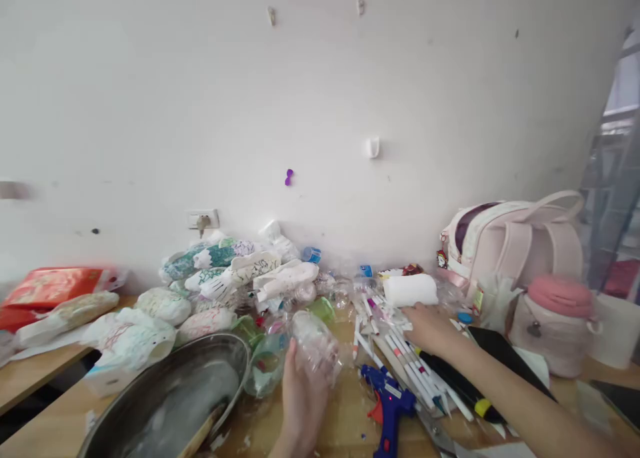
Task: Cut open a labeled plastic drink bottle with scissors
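My left hand [301,399] is closed around a clear plastic bottle [315,341], holding it tilted above the wooden table [45,431]. My right hand [425,328] reaches across to a heap of white marker pens [400,351]; its fingers lie on the pens and I cannot see whether they grip one. A white roll [410,289] lies just beyond that hand. A blue glue gun [389,405] rests on the table between my two arms.
A grey metal basin [165,398] sits at the front left. Painted white bottle pieces [235,271] and clear bottles pile up against the wall. A pink backpack [515,241], a pink-lidded jug [555,325] and a black tablet [505,358] stand at the right. Red packets [50,288] lie far left.
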Demonstrator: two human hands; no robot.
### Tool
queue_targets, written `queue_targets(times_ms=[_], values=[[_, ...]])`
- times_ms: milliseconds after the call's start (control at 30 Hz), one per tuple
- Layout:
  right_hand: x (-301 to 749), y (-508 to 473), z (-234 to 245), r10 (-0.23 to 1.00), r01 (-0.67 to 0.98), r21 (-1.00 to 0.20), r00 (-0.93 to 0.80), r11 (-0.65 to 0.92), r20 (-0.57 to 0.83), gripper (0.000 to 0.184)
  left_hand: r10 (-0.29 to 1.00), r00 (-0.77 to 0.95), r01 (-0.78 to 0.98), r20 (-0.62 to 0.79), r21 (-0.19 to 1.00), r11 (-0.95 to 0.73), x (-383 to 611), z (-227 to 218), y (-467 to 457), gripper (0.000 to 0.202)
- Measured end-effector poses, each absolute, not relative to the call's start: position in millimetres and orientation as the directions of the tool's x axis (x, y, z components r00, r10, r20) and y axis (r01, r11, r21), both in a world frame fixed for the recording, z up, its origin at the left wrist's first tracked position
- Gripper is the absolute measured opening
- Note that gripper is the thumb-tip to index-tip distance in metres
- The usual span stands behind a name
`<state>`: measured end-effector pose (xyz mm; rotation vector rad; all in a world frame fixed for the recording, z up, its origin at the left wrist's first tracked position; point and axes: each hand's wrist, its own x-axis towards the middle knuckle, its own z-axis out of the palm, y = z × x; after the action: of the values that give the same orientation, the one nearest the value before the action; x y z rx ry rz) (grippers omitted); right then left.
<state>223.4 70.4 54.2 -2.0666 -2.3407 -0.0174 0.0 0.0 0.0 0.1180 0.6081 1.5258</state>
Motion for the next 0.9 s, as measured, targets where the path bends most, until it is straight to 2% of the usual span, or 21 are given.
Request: queue_targets(times_ms=[167, 300, 467, 633, 733, 900], values=[[219.3, 70.2, 44.6, 0.979, 0.981, -0.042, -0.186, 0.190, 0.086, 0.036, 0.951, -0.029, -0.897, -0.308, 0.428, 0.111, 1.5, 2.5, -1.6, 0.046], [206.8, 67.5, 42.0, 0.949, 0.938, -0.166, -0.286, 0.305, 0.130, 0.028, 0.970, -0.008, -0.868, -0.245, 0.483, 0.115, 2.0, -1.9, -3.6, 0.052], [189.6, 68.7, 33.5, 0.929, 0.871, -0.326, -0.359, 0.368, 0.089, 0.030, 0.986, -0.003, -0.866, -0.167, 0.494, 0.082, 0.0, -9.3, -5.0, 0.045], [181.9, 76.9, 23.9, 0.924, 0.829, -0.434, -0.381, 0.351, 0.021, 0.035, 0.994, 0.044, -0.881, -0.104, 0.465, 0.087, -1.9, -10.2, -3.4, 0.037], [179.8, 78.2, 20.5, 0.918, 0.805, -0.486, -0.397, 0.339, -0.016, 0.039, 0.991, 0.122, -0.901, -0.047, 0.414, 0.130, -2.1, -8.5, -2.1, 0.024], [178.2, 79.1, 17.7, 0.932, 0.801, -0.517, -0.362, 0.302, -0.016, 0.020, 0.989, 0.141, -0.929, 0.048, 0.350, 0.115, -3.6, -10.2, -0.2, 0.022]])
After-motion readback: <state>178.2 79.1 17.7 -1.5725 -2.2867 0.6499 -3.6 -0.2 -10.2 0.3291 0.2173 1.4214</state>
